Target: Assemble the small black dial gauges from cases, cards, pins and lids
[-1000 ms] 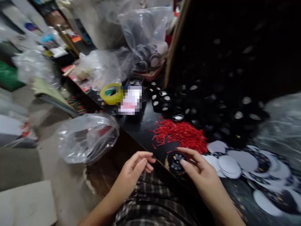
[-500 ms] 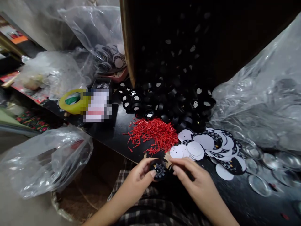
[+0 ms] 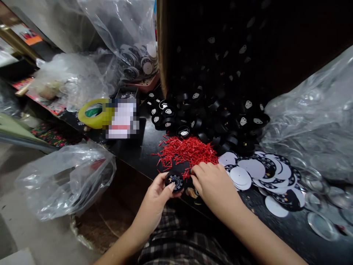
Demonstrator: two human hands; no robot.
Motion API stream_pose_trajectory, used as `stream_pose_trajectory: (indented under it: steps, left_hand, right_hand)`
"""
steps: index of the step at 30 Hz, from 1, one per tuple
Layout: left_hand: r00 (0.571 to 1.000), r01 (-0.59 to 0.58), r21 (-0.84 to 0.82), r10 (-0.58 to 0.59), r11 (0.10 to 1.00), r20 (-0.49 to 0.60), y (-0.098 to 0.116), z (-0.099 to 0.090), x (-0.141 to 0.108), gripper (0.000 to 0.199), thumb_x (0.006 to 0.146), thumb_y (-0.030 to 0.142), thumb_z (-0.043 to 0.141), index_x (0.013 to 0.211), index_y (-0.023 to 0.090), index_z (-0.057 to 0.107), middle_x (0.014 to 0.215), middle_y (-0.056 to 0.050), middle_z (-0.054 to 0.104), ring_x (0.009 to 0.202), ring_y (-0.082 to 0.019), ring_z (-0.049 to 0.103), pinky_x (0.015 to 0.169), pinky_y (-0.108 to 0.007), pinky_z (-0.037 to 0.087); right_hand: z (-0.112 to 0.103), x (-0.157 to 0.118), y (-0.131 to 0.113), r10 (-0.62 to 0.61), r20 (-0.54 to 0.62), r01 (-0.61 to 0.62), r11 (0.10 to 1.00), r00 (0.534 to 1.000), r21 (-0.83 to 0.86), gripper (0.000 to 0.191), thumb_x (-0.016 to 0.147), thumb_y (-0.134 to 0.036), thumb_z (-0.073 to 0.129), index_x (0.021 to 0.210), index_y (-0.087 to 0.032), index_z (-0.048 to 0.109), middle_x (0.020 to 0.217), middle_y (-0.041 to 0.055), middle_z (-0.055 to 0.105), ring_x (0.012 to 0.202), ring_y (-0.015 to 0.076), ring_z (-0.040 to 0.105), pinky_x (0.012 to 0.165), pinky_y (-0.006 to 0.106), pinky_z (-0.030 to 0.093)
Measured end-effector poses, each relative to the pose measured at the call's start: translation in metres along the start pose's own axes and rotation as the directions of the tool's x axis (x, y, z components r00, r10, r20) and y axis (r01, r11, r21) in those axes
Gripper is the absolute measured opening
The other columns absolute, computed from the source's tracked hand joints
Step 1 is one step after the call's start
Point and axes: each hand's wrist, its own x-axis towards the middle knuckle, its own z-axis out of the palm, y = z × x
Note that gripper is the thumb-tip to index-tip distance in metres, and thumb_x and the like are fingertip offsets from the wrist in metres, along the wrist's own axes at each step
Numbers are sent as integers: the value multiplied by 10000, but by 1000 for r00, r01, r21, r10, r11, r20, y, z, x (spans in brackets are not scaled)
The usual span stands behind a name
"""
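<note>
A small round black gauge (image 3: 176,180) with a dial face of pale markings sits in my left hand (image 3: 157,195), thumb on its face and fingers round its side. My right hand (image 3: 212,182) is at the near edge of a heap of thin red pointers (image 3: 187,151). Its fingers are curled down and together among the nearest pointers; the fingertips are partly hidden, so what they pinch does not show. Right of that hand lies a spread pile of white and black dial discs (image 3: 250,169). Many black round housings (image 3: 228,140) are heaped behind the pointers.
Clear round lenses (image 3: 321,224) lie at the right beside a large plastic bag (image 3: 311,121). At the left are a yellow tape roll (image 3: 82,114), a blurred-out label and a hanging clear bag (image 3: 66,180). A large dark box (image 3: 162,48) stands behind, its opening facing me.
My right hand has moved from beside the gauge to the edge of the red pointers, fingers curling down. My left hand still holds the gauge, now tilted towards me. The view has shifted slightly.
</note>
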Motion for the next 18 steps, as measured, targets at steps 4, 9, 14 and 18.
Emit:
stream_pose_trajectory:
  steps: [4,9,14,18]
  left_hand:
    - [1000,-17,-33,16,999,-12,0,6,0,228,790,321,699,955,204,594,979,-21,652,896,-167,628,750,-268,539]
    - [999,14,-151,-19,988,-30,5,9,-4,252,862,295,623,1086,211,543,1084,-54,665,982,-200,653,843,-319,522]
    - [967,226,-332,-171,916,187,11,29,-2,268,886,298,593,1134,220,525,1209,-85,643,977,-235,682,793,-352,542]
    - [931,335,-409,-232,849,281,8,50,3,211,875,277,608,1067,200,568,1098,-65,694,986,-218,682,885,-378,519]
  right_hand:
    - [-4,10,-2,-35,82,37,999,996,-23,63,864,-182,570,827,-174,620,807,56,651,786,241,581,679,360,264]
    - [0,9,9,-5,22,2,991,1000,134,85,844,-153,546,776,-167,594,733,33,638,725,209,575,693,356,284]
    - [5,-17,17,219,-175,-76,804,960,590,72,848,-219,532,784,-205,562,694,-11,596,673,159,525,699,315,348]
    - [7,-36,12,350,-204,-106,691,914,715,67,871,-223,518,809,-215,542,819,16,627,754,169,545,732,317,394]
